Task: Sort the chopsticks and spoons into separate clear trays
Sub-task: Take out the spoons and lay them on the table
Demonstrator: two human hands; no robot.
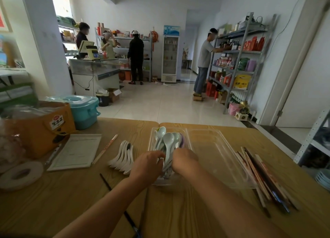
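Note:
Two clear trays sit side by side on the wooden table. The left tray [153,137] holds several pale green and white spoons [167,139]. My left hand [147,166] and my right hand [184,160] both curl their fingers round the spoon handles at the tray's near end. The right tray [216,148] shows nothing inside. A pile of chopsticks [262,175] lies to the right of it. A row of white spoons [124,155] lies on the table left of the trays. A single chopstick [105,148] lies further left, and a dark one [106,181] lies near my left forearm.
An orange box [41,129], a teal container [84,111], a white pad [76,151] and a tape roll [21,173] crowd the table's left side. Stacked plates [324,178] sit off the right edge. People stand at shelves across the room.

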